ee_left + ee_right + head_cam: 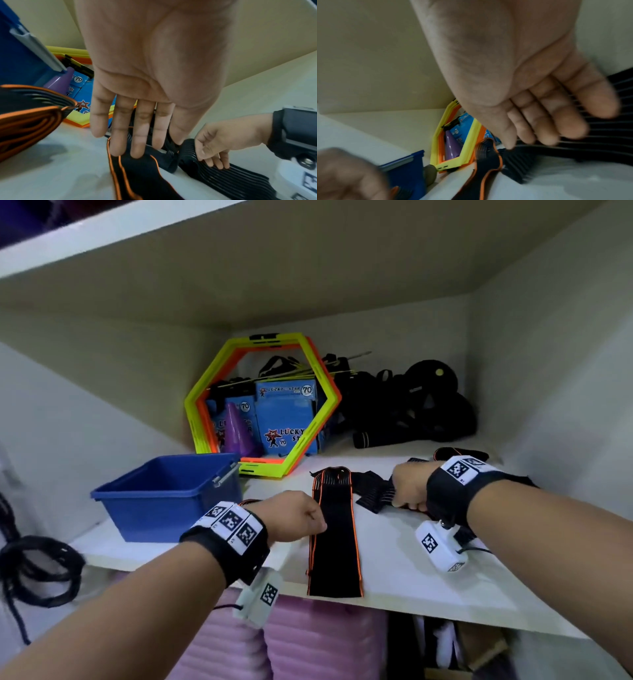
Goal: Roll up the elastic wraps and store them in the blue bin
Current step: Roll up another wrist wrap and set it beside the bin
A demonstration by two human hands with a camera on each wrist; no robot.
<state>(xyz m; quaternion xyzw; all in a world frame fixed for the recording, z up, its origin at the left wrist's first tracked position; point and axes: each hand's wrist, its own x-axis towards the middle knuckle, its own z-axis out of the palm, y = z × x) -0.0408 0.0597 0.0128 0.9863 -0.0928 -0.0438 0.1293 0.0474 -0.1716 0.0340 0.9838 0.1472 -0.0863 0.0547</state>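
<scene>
A black wrap with orange edges (334,529) lies flat on the white shelf, and its near end hangs over the front edge. My left hand (301,517) is at its left edge. The straight fingers (137,146) touch that wrap (137,175). To the right, my right hand (409,489) rests bent fingers (547,128) on a black ribbed wrap (373,493) (223,174), whose end bulges up in a hump beside the hand. Another orange-edged wrap (25,121) lies bunched left of my left hand. The blue bin (154,494) stands at the left.
Yellow and orange hexagon rings (263,405) lean at the back around blue boxes (287,416) and a purple cone (239,429). Black gear (411,405) fills the back right corner. Another dark wrap (459,453) lies behind my right wrist. Pink mats (308,645) sit below the shelf.
</scene>
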